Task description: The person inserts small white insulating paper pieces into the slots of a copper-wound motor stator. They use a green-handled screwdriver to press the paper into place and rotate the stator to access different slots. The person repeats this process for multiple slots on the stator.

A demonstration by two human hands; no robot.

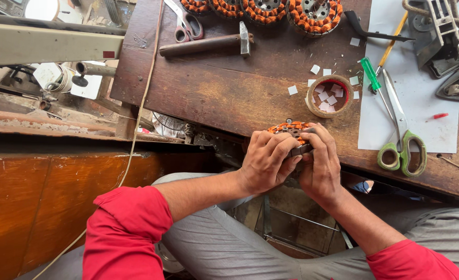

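Down at the near edge of the wooden table [229, 93], both hands grasp one copper-wound stator [290, 127]; the left hand [266, 161] wraps over its left side with fingers curled on top, and the right hand [320, 165] clasps its right side, thumb pressed against the windings; only the orange top of the coil shows between the fingers. Just beyond it, toward the table's middle, stands a small round tub [328, 96] of white paper squares, with loose squares scattered about it; a white sheet [421, 124] lies toward the right edge, carrying green-handled scissors [401, 140] and a green-handled screwdriver [370, 74]; along the far edge sit a row of more wound stators [263, 10], with a hammer [206, 45] and red-handled scissors [188, 26] just in front of them.
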